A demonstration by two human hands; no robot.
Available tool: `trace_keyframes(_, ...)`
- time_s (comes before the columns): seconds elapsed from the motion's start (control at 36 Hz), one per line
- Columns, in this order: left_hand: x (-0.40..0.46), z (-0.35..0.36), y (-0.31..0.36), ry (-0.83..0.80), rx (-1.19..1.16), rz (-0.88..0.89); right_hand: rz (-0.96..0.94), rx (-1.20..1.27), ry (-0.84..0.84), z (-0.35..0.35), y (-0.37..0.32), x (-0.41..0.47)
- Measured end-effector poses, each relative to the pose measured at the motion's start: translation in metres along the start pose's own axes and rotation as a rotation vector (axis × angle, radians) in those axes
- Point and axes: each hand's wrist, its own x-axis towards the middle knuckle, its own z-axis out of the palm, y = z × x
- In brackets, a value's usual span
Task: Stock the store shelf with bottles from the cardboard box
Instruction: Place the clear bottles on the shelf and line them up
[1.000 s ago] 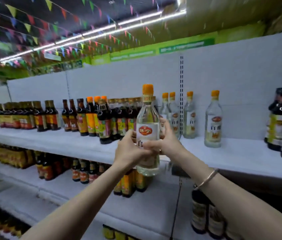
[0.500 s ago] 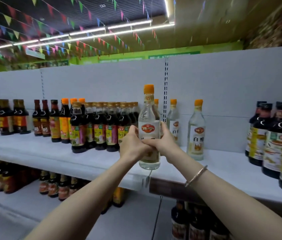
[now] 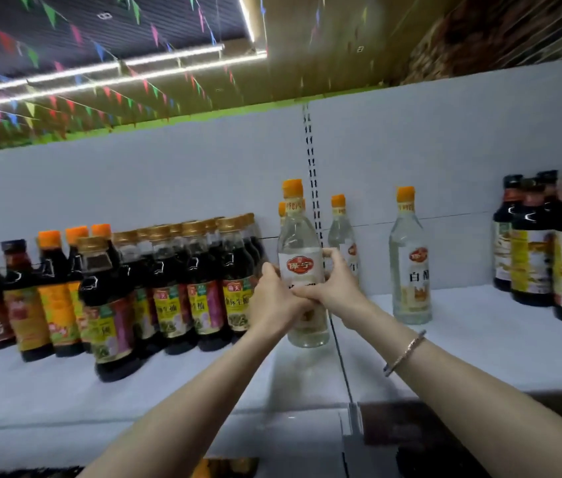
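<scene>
1. The clear bottle point(image 3: 302, 270) is lower and deeper in than a second ago; its base now looks to be on the white shelf point(image 3: 479, 350), not hanging off the front edge.
2. Left hand point(image 3: 274, 301) and right hand point(image 3: 333, 288) still have fingers wrapped round its middle.
3. It's next to the dark bottles point(image 3: 169, 291), ahead of other clear ones point(image 3: 409, 257).
4. Probably just let go now.

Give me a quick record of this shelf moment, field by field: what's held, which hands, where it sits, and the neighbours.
held item: clear bottle, orange cap, upright
left hand: grips bottle's left side
right hand: grips bottle's right side
placement: bottle base at the white shelf
left neighbours: dark sauce bottles
right neighbours: matching clear bottles
</scene>
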Motion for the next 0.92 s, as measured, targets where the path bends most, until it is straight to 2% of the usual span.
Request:
trace_keyframes(0.22,0.015,0.022,-0.007,-0.155,-0.133,0.094,0.083,0.003,0.058,-0.019,0.008,0.003)
trace_keyframes(0.47,0.012,0.07,0.009,-0.253,-0.218,0.065,0.137,0.008,0.075,-0.067,0.033,0.002)
trace_keyframes(0.69,0.012,0.1,0.028,-0.272,-0.178,0.066,0.127,0.037,0.031,-0.102,0.037,0.002)
trace_keyframes(0.92,0.023,0.105,0.023,-0.246,-0.033,0.093,0.137,0.059,-0.014,-0.098,0.044,0.013)
